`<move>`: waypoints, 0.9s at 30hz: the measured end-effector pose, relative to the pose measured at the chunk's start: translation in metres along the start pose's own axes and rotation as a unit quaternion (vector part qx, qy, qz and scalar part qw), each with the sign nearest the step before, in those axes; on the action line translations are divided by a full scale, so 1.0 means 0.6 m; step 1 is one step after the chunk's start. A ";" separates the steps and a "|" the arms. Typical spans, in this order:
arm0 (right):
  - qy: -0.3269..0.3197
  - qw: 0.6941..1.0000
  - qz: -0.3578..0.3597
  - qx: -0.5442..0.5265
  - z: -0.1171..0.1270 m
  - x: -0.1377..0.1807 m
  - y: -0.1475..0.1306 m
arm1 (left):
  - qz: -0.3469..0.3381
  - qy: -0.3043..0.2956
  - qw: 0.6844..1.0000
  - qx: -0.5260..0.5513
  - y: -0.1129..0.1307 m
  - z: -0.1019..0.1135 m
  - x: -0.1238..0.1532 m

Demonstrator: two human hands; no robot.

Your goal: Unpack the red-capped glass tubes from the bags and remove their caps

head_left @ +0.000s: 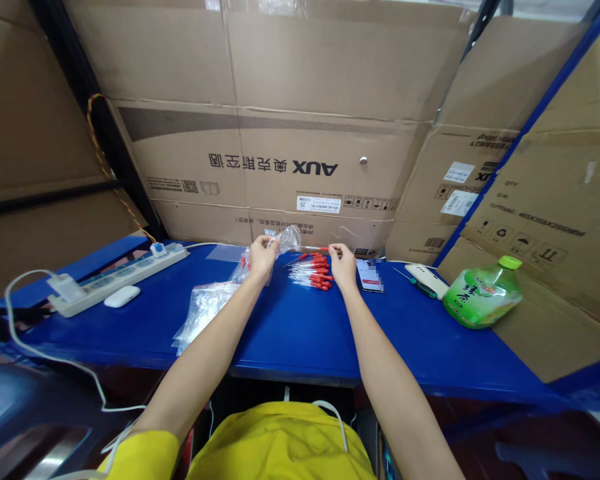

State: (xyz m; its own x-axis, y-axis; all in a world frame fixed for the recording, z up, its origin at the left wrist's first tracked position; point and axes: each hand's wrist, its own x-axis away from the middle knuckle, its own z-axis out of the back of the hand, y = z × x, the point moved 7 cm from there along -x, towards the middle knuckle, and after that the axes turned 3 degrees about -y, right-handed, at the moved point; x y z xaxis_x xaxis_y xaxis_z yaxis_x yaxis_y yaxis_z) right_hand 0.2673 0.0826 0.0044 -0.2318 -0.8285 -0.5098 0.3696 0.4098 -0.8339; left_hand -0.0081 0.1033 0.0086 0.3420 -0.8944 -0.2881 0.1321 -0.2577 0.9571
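Observation:
My left hand (263,258) pinches a clear plastic bag (289,237), whose open end points right. In my right hand (343,265), fingers closed, is the red end of a slim red-handled screwdriver (323,249); its thin shaft points left at the bag's mouth. Between the hands a pile of similar red-handled screwdrivers (313,272) lies on the blue table (295,333), handles to the right. A filled clear bag (241,270) with bits of red inside rests by my left wrist. Nearer to me, partly behind my left forearm, lies a stack of clear bags (205,310).
A phone (370,275) lies right of my right hand. Farther right are a green-handled tool (423,285), a white object (427,279) and a green bottle (483,293). On the left sit a power strip (125,273) and a white case (122,297). Cardboard (280,133) walls the back.

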 end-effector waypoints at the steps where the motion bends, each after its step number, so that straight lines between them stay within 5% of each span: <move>1: 0.008 1.000 0.000 0.019 0.003 -0.001 0.005 | -0.008 0.004 1.000 -0.005 0.000 0.002 -0.002; 6: 0.000 0.995 -0.007 0.099 0.000 -0.002 0.027 | -0.020 -0.016 1.000 0.009 0.001 -0.007 0.000; 15: -0.034 0.991 0.004 0.131 -0.013 0.013 0.019 | 0.043 -0.157 0.976 0.146 0.018 -0.050 0.025; 24: -0.087 0.983 0.013 -0.164 -0.038 0.013 -0.036 | 0.002 -0.252 0.962 0.104 0.053 -0.066 0.053; 27: -0.051 0.978 0.001 -0.201 -0.029 0.010 -0.032 | -0.011 -0.248 0.965 0.077 0.058 -0.059 0.048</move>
State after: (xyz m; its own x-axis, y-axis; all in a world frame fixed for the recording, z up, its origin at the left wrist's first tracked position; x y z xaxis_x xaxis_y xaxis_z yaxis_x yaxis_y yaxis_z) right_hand 0.2430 0.0762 0.0135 -0.1322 -0.8527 -0.5054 -0.0190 0.5119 -0.8588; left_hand 0.0391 0.0814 0.0323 -0.1530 -0.9430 -0.2954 -0.0188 -0.2961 0.9550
